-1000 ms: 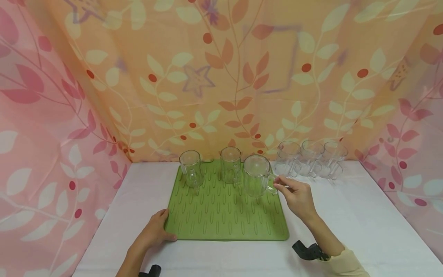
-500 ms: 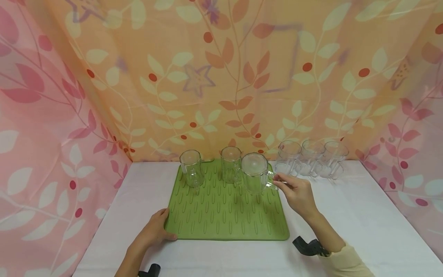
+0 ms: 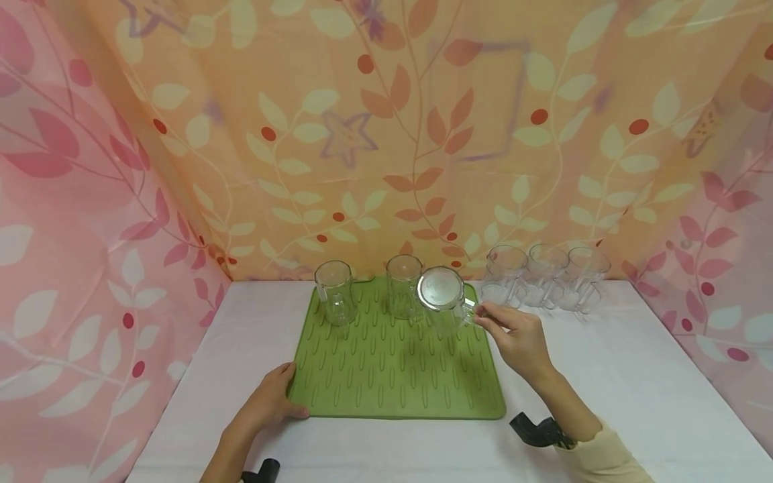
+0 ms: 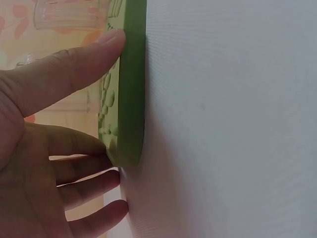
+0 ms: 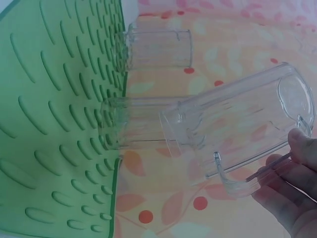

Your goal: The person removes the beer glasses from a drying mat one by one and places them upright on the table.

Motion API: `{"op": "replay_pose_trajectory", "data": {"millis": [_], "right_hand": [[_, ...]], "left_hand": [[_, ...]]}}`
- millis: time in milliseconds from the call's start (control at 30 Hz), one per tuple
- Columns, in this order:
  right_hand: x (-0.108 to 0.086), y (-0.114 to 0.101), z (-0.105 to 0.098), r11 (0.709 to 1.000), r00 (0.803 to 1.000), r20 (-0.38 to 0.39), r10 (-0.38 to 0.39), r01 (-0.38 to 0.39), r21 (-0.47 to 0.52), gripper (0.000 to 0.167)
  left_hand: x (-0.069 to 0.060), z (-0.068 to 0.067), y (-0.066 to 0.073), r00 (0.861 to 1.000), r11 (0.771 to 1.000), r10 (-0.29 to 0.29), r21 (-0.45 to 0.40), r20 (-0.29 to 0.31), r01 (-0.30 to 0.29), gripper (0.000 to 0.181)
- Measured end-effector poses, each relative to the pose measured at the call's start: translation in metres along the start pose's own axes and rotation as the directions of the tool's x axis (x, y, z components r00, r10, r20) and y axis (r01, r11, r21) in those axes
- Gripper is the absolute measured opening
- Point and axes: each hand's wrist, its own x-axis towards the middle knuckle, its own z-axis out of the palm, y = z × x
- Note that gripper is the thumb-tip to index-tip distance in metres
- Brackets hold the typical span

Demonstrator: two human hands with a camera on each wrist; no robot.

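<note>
My right hand (image 3: 516, 335) pinches the handle of a clear glass mug (image 3: 443, 302) between thumb and fingers. In the right wrist view this mug (image 5: 237, 129) hangs tilted and upside down, its base away from the mat and its rim toward it, apart from the surface. Beneath is a green ridged mat (image 3: 392, 382). Two more clear mugs stand on its back part, one at the left (image 3: 335, 295) and one near the middle (image 3: 400, 288). My left hand (image 3: 268, 399) touches the mat's front left corner, thumb along the front edge and fingers at the left edge.
Three clear mugs, the nearest to the mat being the left mug (image 3: 504, 272), stand in a row on the white tabletop (image 3: 652, 389) at the back right. A patterned cloth (image 3: 386, 134) hangs behind, with pink cloth at both sides.
The mug in my right hand has tilted so its base faces the head camera more, and it has shifted slightly left and up. My left hand has stayed at the mat's corner.
</note>
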Motion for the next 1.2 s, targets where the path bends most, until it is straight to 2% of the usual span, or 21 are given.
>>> {"op": "replay_pose_trajectory", "data": {"millis": [267,600,733,767,833,900,1067,1200], "right_hand": [[0.002,-0.004,-0.002,0.995,0.997,-0.015,-0.081,0.08,-0.051,0.029],[0.001,-0.004,-0.002,0.976,0.983,-0.019,-0.184,0.18,-0.125,0.033],[0.001,-0.005,-0.003,0.966,0.975,-0.011,-0.221,0.217,-0.141,0.015],[0.001,-0.006,-0.003,0.964,0.974,-0.004,-0.226,0.223,-0.142,0.017],[0.001,-0.007,-0.004,0.96,0.972,0.01,-0.236,0.235,-0.153,0.033],[0.001,-0.009,-0.004,0.955,0.967,0.012,-0.253,0.252,-0.156,0.043],[0.001,-0.014,-0.001,0.938,0.95,0.003,-0.313,0.31,-0.157,0.044],[0.002,-0.016,0.0,0.927,0.939,0.009,-0.343,0.34,-0.156,0.042]], "left_hand": [[-0.001,-0.001,0.001,1.0,1.0,0.003,-0.01,-0.007,-0.003,0.109],[-0.003,0.001,0.006,1.0,1.0,-0.009,-0.014,-0.023,0.008,0.109],[-0.004,-0.001,0.012,0.999,1.0,-0.002,-0.018,-0.054,0.001,0.1],[-0.004,-0.001,0.013,0.998,1.0,0.0,-0.022,-0.064,-0.001,0.097],[-0.002,-0.002,0.016,0.997,1.0,0.003,-0.03,-0.082,-0.005,0.091],[0.0,-0.002,0.02,0.995,0.999,0.004,-0.051,-0.099,-0.009,0.085],[0.005,-0.004,0.034,0.99,0.989,0.019,-0.141,-0.139,-0.038,0.072],[0.012,-0.007,0.053,0.986,0.958,0.041,-0.274,-0.16,-0.084,0.064]]}}
